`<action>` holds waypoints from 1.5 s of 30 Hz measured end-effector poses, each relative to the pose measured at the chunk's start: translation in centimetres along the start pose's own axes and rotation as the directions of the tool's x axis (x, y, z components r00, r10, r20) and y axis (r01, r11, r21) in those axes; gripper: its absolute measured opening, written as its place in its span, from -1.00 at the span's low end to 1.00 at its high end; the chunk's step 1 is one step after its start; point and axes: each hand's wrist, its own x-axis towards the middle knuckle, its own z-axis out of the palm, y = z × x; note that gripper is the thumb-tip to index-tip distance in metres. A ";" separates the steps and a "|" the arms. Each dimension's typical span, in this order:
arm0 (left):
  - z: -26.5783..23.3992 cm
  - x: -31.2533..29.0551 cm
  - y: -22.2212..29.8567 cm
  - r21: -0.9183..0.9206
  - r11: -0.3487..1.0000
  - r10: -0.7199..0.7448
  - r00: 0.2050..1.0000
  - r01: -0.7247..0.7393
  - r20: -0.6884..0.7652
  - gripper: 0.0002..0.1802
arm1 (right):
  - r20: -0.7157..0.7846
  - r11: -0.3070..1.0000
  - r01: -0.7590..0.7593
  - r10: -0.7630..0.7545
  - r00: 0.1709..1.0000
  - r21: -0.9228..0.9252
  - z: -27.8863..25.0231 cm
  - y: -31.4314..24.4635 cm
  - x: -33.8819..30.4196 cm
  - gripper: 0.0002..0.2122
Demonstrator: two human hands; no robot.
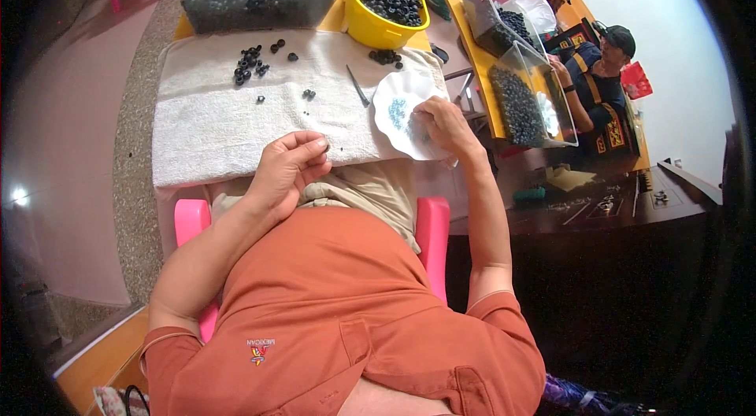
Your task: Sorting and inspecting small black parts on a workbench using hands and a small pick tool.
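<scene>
My left hand (290, 170) is over the near edge of a white towel (197, 125), thumb and forefinger pinched on a small black part (325, 147) that mostly hides between them. My right hand (446, 126) reaches into a white scalloped dish (391, 92), fingertips pressed together. Whatever they hold is too small to make out. Tiny pale blue pieces (398, 112) lie in the dish. Left of it, dark tweezers (357, 85) rest on the towel. Farther off is a loose group of small black round parts (249, 66), and a few smaller ones (309, 94) sit nearer the middle.
A large clear bin (260, 13) and a yellow tub (387, 36), both full of black round parts, stand along the far side. To the right, another person (598, 73) sits at a table with clear bins (524, 97). My pink chair's armrests (432, 247) flank me.
</scene>
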 end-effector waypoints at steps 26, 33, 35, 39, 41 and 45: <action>0.0 0.1 -0.2 -0.003 1.000 0.003 1.000 -0.003 0.011 -0.89 | -0.176 0.979 -0.127 0.156 0.972 0.162 1.2 1.3 -1.0 -0.82; 0.4 -0.2 0.0 0.003 1.000 -0.005 0.999 0.005 0.037 -0.88 | -0.174 0.980 -0.101 0.131 0.976 0.173 1.1 1.4 -1.0 -0.83; 0.4 -0.2 -0.1 0.016 1.000 -0.007 0.999 0.006 0.045 -0.88 | -0.156 0.971 -0.119 0.153 0.976 0.208 0.8 0.9 -0.9 -0.82; 0.4 -0.2 0.0 0.015 1.000 -0.006 0.999 0.005 0.054 -0.89 | -0.113 0.973 -0.146 0.168 0.979 0.179 0.4 0.4 -0.9 -0.81; 0.3 -0.1 0.0 0.014 1.000 -0.011 0.998 0.010 0.060 -0.89 | -0.083 0.973 -0.152 0.169 0.982 0.175 0.0 -0.2 -1.0 -0.81; 0.2 -0.1 0.0 0.008 1.000 -0.013 0.999 0.013 0.045 -0.89 | -0.012 0.996 -0.064 0.065 0.998 0.068 -0.1 -1.0 -1.1 -0.80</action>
